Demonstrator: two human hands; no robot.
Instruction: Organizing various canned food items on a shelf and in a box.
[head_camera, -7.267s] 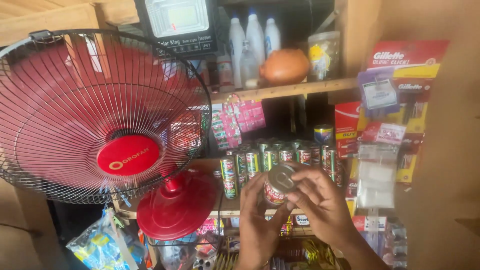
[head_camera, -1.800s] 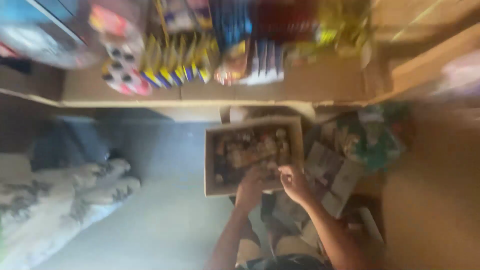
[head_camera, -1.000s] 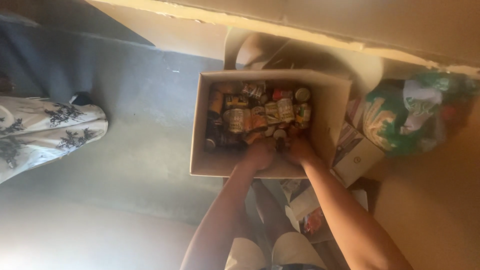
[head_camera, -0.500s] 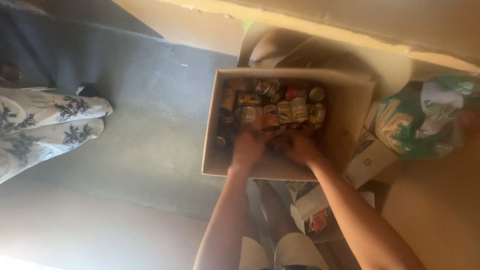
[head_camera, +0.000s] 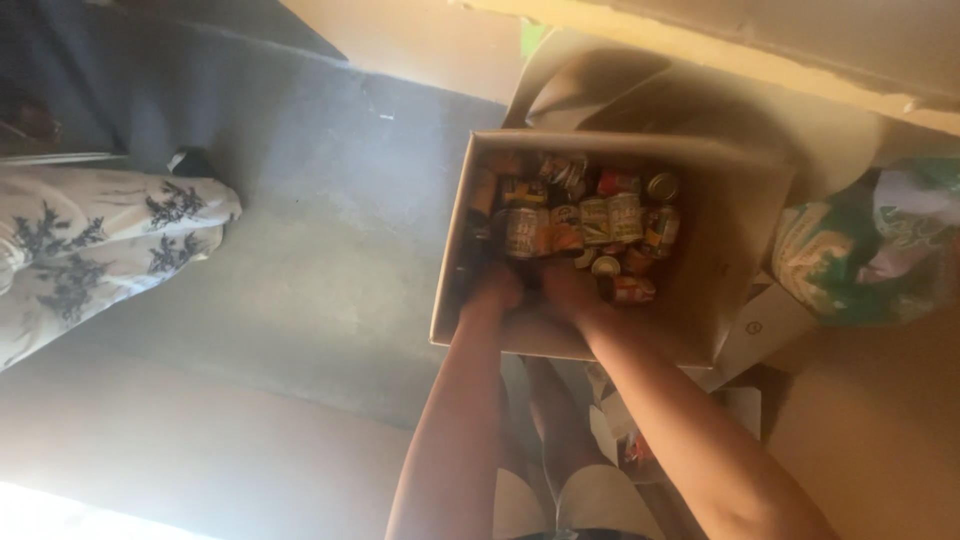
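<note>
Your left hand (head_camera: 497, 290) and right hand (head_camera: 566, 293) are side by side inside the cardboard box (head_camera: 450, 260). Grip unclear, fingers hidden. Small cans (head_camera: 580, 222) lie packed just beyond your fingertips.

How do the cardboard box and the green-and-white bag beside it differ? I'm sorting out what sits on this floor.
The cardboard box is plain tan with stiff, straight walls; the green-and-white bag is printed, soft and bulging. The box stands open at the top, showing cans, while the bag's contents are hidden. Both hands, left and right, reach into the box; neither touches the bag. Both sit low by the shelf unit.
</note>
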